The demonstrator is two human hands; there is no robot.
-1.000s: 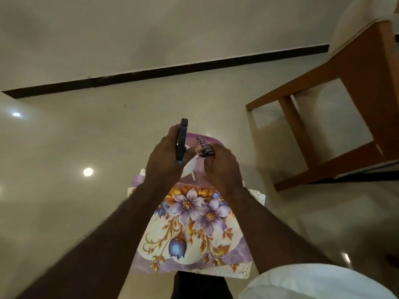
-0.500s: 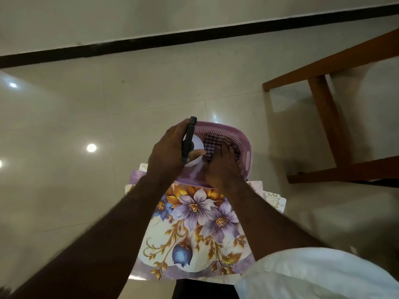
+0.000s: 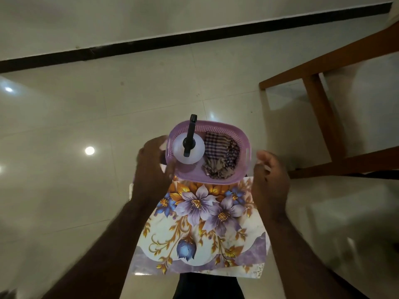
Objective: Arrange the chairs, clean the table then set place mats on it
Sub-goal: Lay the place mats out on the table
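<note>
White spray bottle (image 3: 180,157) and checked cloth (image 3: 220,155) had just landed in the lilac plastic basket (image 3: 243,138). The left hand (image 3: 151,169) and right hand (image 3: 269,176) flanked it, grips too blurry to tell. Cleaning looked done, I reckon.

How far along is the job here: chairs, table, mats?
Nothing looks finished from here. In hand: the purple basket, holding the spray bottle and checked cloth, sits on the stacked floral place mats, with the left hand and right hand at its sides; their grip is blurred. Left: the mats are not laid, and no tabletop shows, only a wooden frame, so chairs and wiping cannot be judged.
</note>
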